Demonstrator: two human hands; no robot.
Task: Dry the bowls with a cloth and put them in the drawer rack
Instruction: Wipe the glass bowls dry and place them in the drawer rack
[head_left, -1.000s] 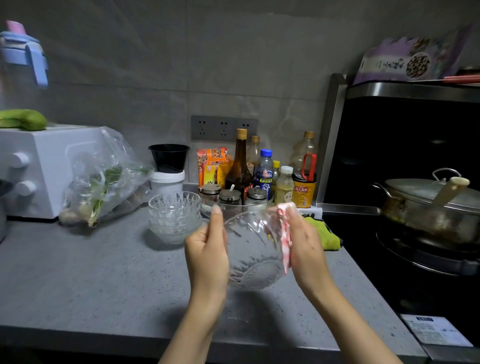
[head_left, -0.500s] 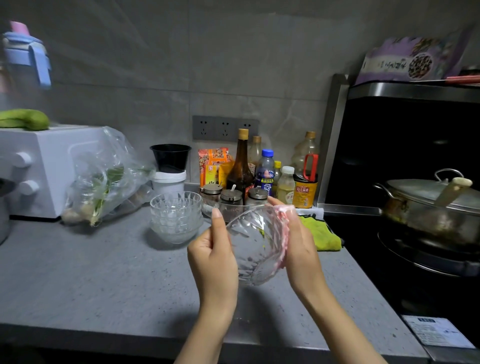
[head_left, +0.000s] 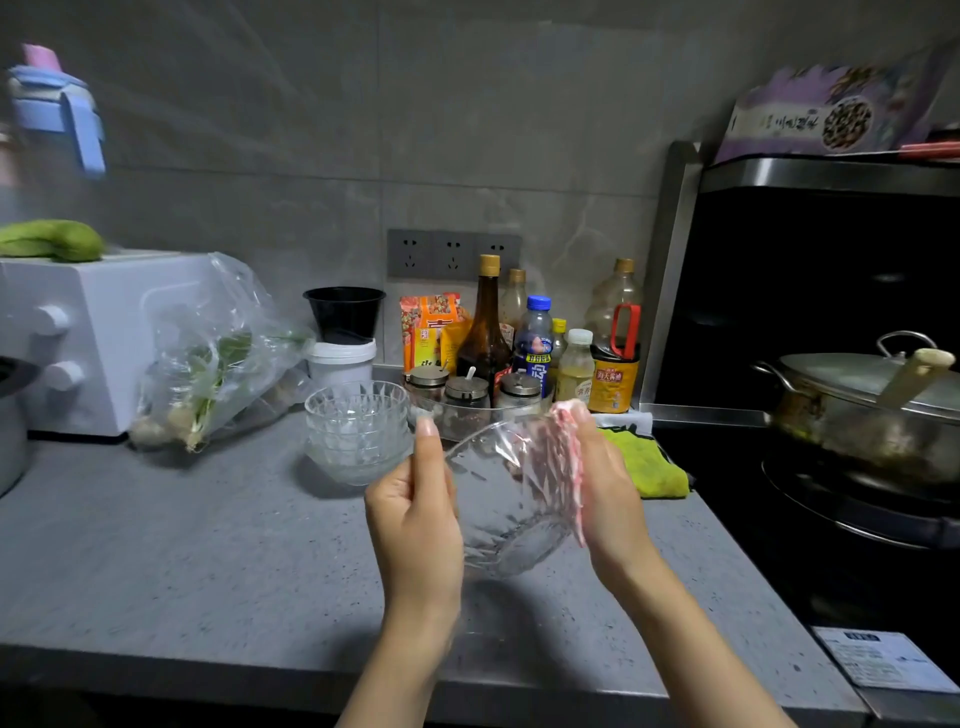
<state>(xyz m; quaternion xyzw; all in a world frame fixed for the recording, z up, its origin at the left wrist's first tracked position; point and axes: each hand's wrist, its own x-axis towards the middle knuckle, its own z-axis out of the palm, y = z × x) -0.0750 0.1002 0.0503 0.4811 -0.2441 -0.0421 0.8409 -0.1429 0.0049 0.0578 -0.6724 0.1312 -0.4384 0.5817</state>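
Note:
A clear cut-glass bowl (head_left: 506, 499) is held tilted above the grey counter (head_left: 182, 545), between my two hands. My left hand (head_left: 415, 509) grips its left rim, thumb pointing up along the edge. My right hand (head_left: 605, 488) presses a pink and white cloth (head_left: 569, 457) against the bowl's right side, the cloth folded over the rim. A stack of matching glass bowls (head_left: 357, 428) stands on the counter behind my left hand. The drawer rack is out of sight.
Bottles and spice jars (head_left: 519, 358) crowd the back wall. A bag of vegetables (head_left: 218, 358) leans on a white appliance (head_left: 93, 332) at left. A yellow-green cloth (head_left: 647, 462) lies by the stove, where a lidded pot (head_left: 872, 400) sits.
The bowl has turned in my hands and sits slightly higher. My right hand has slid the cloth along the rim.

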